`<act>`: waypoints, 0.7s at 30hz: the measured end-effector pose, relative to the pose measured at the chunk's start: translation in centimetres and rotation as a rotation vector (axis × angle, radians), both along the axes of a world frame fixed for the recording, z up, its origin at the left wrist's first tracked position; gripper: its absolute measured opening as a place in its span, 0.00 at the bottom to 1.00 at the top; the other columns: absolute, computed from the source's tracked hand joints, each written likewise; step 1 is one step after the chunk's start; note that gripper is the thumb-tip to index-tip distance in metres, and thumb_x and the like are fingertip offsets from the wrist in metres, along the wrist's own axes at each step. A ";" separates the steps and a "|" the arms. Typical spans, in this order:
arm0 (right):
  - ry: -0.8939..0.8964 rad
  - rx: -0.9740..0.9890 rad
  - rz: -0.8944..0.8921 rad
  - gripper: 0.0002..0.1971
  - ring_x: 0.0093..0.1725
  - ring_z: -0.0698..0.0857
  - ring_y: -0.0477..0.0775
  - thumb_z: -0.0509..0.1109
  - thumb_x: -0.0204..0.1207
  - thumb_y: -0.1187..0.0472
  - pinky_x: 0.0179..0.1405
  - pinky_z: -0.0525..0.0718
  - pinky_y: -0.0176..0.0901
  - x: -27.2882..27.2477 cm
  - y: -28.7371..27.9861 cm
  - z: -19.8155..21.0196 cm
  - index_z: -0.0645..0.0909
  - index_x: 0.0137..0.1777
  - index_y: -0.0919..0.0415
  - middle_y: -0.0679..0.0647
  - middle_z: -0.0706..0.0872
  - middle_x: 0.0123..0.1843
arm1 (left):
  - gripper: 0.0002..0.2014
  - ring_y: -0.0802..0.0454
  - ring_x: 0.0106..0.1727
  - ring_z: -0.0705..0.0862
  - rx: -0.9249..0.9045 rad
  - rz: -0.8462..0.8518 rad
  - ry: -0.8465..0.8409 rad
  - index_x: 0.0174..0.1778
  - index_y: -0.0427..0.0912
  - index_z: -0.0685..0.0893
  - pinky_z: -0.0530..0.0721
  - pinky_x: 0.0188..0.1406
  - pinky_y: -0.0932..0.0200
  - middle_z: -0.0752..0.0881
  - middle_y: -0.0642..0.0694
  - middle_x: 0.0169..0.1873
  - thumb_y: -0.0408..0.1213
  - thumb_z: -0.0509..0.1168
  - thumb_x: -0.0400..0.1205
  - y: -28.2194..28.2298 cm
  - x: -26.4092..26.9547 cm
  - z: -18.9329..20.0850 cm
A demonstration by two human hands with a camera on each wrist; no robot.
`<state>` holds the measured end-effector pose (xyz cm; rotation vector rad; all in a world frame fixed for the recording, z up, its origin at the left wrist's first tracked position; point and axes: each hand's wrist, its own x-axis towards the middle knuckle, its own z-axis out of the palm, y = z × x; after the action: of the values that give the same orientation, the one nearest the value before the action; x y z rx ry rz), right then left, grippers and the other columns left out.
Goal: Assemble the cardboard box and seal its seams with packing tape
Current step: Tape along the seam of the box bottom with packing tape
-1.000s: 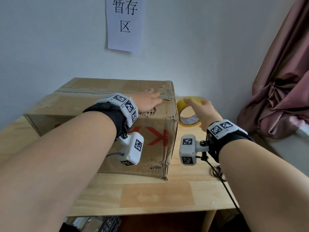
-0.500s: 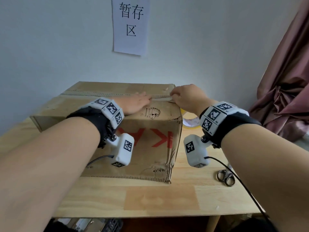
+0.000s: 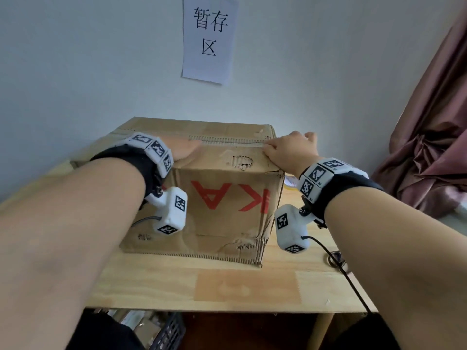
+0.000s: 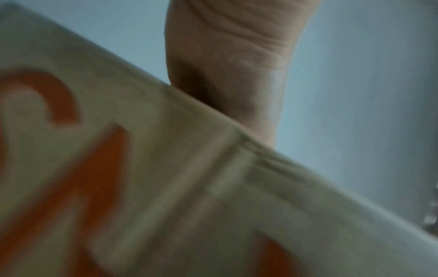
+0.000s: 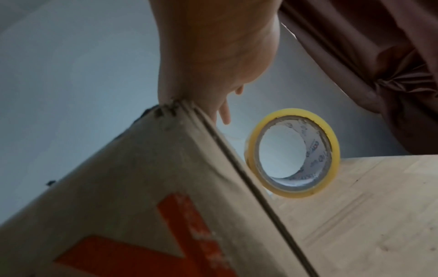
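A light wooden table stands against the wall and carries everything. A cardboard box with red letters on its near side sits on it, filling the middle and the 10 o'clock part of the top. Just beside the box's right side, at about 2 o'clock, a roll of yellow tape stands on edge on the wood. Near the right edge, at 3 o'clock, lies a pair of scissors, partly hidden by a black cable. A darker rectangular patch marks the tabletop at 6 o'clock, in front of the box.
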<state>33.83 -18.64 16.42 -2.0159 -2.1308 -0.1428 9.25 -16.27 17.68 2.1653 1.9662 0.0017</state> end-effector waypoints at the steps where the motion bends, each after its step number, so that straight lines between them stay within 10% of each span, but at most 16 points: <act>1: 0.027 -0.007 -0.004 0.24 0.67 0.73 0.55 0.44 0.85 0.52 0.76 0.51 0.61 0.0 -0.2 -0.1 0.83 0.63 0.47 0.51 0.82 0.49 | 0.32 0.42 0.77 0.68 -0.010 -0.053 -0.020 0.79 0.41 0.66 0.62 0.76 0.49 0.67 0.38 0.78 0.58 0.40 0.86 0.1 1.8 -0.2; 5: 0.146 0.002 0.018 0.23 0.66 0.74 0.55 0.45 0.82 0.57 0.75 0.54 0.58 0.5 -0.5 -0.6 0.79 0.66 0.46 0.54 0.85 0.58 | 0.20 0.47 0.53 0.79 -0.008 -0.230 -0.054 0.55 0.44 0.77 0.76 0.55 0.55 0.78 0.40 0.55 0.52 0.44 0.87 -0.7 10.0 -0.6; 10: 0.187 -0.084 0.059 0.25 0.68 0.71 0.54 0.45 0.81 0.57 0.72 0.56 0.56 2.8 -0.9 0.1 0.78 0.67 0.39 0.51 0.82 0.56 | 0.20 0.41 0.79 0.64 0.052 -0.391 -0.047 0.69 0.46 0.73 0.57 0.74 0.41 0.72 0.41 0.75 0.48 0.45 0.88 -1.5 12.4 -0.8; 16: 0.193 -0.160 0.069 0.26 0.71 0.63 0.55 0.43 0.80 0.56 0.71 0.55 0.56 2.0 -0.7 0.2 0.71 0.71 0.30 0.45 0.76 0.64 | 0.59 0.40 0.74 0.70 0.166 -0.467 0.072 0.79 0.45 0.62 0.68 0.72 0.37 0.69 0.42 0.77 0.85 0.44 0.60 -3.8 12.6 -1.7; 21: 0.190 -0.135 0.094 0.29 0.64 0.64 0.52 0.42 0.79 0.62 0.66 0.55 0.55 2.2 -1.5 0.2 0.74 0.68 0.33 0.41 0.79 0.69 | 0.35 0.44 0.66 0.76 0.314 -0.397 0.043 0.69 0.49 0.68 0.70 0.67 0.39 0.78 0.49 0.66 0.68 0.61 0.72 -5.3 12.8 -2.5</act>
<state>35.98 -20.12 16.65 -1.9079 -2.1598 0.2037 22.04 -21.61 15.17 2.7447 1.6096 0.2158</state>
